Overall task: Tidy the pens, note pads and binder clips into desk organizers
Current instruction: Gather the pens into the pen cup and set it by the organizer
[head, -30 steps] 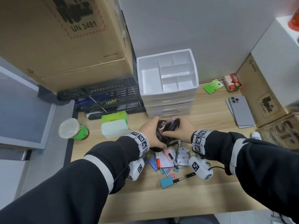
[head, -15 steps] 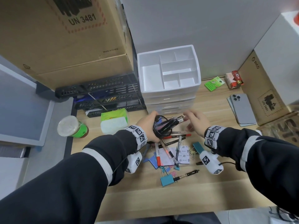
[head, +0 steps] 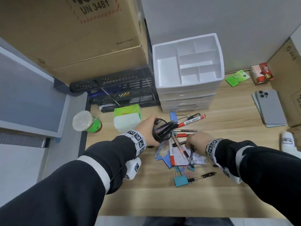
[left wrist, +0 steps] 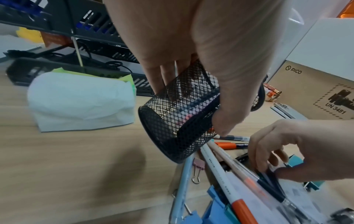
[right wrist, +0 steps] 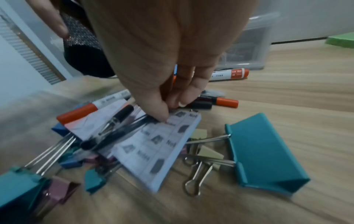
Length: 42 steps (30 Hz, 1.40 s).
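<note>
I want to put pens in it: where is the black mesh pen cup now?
In the head view the mesh pen cup is just left of centre, tilted in the left hand, above the pen pile.

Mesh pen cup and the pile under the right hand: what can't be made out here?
- Mesh pen cup: pen count unclear; the left hand and mesh hide them.
- Right hand: whether its fingers already grip the black pen; motion blur and the palm cover the contact.
- Note pad: print too blurred to read.
- White drawer organizer: drawer contents hidden behind translucent fronts.
</note>
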### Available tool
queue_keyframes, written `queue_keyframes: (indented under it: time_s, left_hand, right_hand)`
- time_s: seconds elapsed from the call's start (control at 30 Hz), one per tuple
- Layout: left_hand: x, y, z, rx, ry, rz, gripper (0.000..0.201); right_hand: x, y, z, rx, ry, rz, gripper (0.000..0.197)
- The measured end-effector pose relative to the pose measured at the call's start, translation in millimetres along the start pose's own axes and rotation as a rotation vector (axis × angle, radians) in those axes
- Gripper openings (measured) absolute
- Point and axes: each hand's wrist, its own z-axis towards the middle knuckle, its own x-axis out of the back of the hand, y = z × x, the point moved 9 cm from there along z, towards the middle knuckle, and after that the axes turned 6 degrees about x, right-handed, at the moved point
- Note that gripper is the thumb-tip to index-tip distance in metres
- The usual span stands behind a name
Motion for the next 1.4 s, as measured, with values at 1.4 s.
queue_keyframes:
  time_s: [1.4]
  left_hand:
    - [-14,0,18,0.06,-0.114,0.08,0.101]
  right_hand:
    - [20,51,4,-0.172,-0.116,-0.156,0.027]
